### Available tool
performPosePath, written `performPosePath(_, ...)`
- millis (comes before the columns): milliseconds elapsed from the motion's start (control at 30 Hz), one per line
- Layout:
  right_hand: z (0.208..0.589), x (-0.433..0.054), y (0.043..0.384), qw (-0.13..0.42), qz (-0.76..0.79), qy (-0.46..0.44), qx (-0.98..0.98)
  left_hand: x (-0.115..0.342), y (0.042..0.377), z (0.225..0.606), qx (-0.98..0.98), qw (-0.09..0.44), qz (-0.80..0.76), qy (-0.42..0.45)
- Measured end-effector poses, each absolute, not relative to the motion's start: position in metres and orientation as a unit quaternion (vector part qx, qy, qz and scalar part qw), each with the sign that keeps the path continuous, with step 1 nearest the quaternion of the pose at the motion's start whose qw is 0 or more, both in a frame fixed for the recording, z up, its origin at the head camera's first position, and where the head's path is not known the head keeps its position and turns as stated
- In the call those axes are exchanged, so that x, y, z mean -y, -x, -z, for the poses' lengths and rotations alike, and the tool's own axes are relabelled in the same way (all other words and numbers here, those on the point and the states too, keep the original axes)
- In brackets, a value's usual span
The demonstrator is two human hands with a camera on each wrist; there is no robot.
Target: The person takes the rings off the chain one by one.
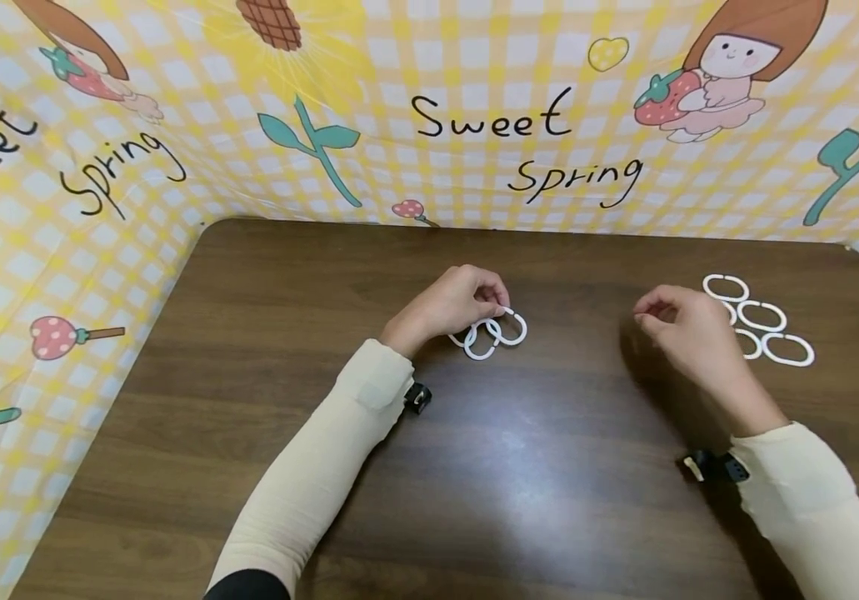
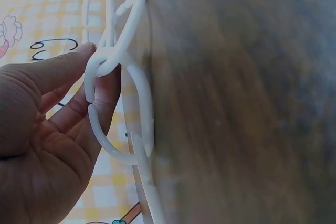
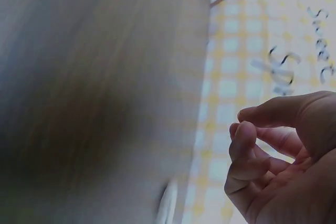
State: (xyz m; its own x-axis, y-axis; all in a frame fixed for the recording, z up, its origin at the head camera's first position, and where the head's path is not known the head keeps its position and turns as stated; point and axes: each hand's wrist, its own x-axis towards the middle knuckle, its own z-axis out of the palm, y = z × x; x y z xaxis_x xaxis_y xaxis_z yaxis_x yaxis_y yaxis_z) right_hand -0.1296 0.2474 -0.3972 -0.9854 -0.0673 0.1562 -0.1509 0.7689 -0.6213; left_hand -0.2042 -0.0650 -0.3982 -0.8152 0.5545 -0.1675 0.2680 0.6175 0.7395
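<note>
My left hand (image 1: 466, 300) pinches a white plastic C-shaped link (image 2: 102, 59) between thumb and fingertips. It belongs to a short chain of hooked links (image 1: 480, 343) at the middle of the table; each oval has a small gap in its side. Toward the lower edge of the left wrist view, another link (image 2: 148, 182) hangs through its neighbour. My right hand (image 1: 687, 329) hovers to the right with loosely curled fingers, thumb tip close to the index fingertip and nothing between them. Beside and partly behind it lie several loose white links (image 1: 762, 316).
The brown wood-grain table (image 1: 249, 400) has a rounded far edge against a yellow checked cloth (image 1: 474, 50) printed with cartoon figures and lettering. That cloth also hangs along the left side. Small black wrist cameras sit on both sleeves.
</note>
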Motion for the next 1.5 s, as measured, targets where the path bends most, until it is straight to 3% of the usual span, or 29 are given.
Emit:
performPosePath(633,0.399,-0.176,0.138,-0.069,-0.505,-0.046,0.859,0.068,0.202,0.404,-0.879,0.186,-0.367,-0.240)
performPosePath(1500,0.413,-0.144,0.147,-0.122,-0.609,-0.009,0.784,0.068,0.205,0.396,-0.879,0.181,-0.370,-0.239)
